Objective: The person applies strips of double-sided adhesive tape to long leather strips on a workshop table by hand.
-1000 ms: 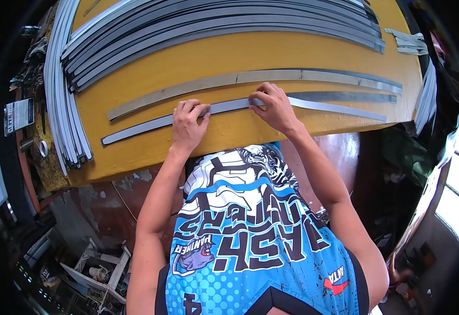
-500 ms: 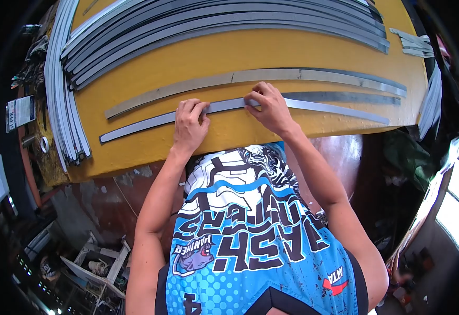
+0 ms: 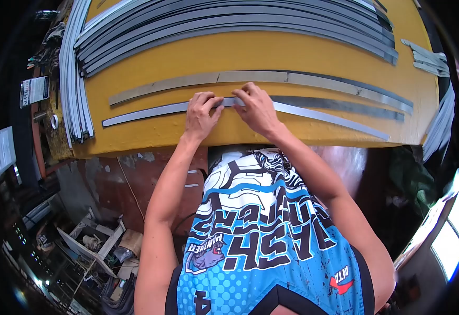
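A light grey strip with a dark strip partly under it lies along the front of the yellow table. My left hand pinches the light strip a little left of its middle. Close beside it, my right hand pinches the same strip, with a short stretch showing between the two hands. Beyond them lies a longer beige strip with a dark edge behind it. What lies under my fingertips is hidden.
Many grey strips are stacked across the back of the table. White strips hang over its left side, and pale strips lie at the right edge. A roll of tape is at the left. Below left stands a wooden crate.
My hands have come closer together along the strip, the left moving right relative to it and the right moving left. The whole view has shifted slightly.
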`<state>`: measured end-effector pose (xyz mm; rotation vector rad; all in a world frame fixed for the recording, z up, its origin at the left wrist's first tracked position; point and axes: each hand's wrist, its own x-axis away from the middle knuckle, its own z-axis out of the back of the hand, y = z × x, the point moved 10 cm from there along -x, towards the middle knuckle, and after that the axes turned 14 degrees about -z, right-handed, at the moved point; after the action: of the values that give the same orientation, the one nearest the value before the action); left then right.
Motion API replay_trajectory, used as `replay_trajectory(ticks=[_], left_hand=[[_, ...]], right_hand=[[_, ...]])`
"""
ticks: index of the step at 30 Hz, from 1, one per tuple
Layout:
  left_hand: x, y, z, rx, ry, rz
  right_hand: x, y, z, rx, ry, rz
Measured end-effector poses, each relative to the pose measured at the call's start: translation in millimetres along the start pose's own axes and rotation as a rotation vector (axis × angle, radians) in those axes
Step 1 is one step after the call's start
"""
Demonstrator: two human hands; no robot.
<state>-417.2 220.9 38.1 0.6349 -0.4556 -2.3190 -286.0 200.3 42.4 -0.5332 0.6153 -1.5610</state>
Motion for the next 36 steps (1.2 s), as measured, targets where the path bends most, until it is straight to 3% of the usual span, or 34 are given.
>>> replay_trajectory(ticks=[2,7,16,36], left_hand=[[3,1,2,0.004,0.003,0.000],[4,-3,0,0.016,0.024,0.001],[3,-2,0,-0.010,0.035,-0.022],[4,-3,-3,-0.020,0.017,-0.013]], right_hand=[[2,24,12,-0.049,-0.132,-0.186],[11,53,44,0.069,-0.225,-0.192],[8,56,48,0.112,-0.136,-0.088],[11,64,42,0.108,-0.104,-0.086]])
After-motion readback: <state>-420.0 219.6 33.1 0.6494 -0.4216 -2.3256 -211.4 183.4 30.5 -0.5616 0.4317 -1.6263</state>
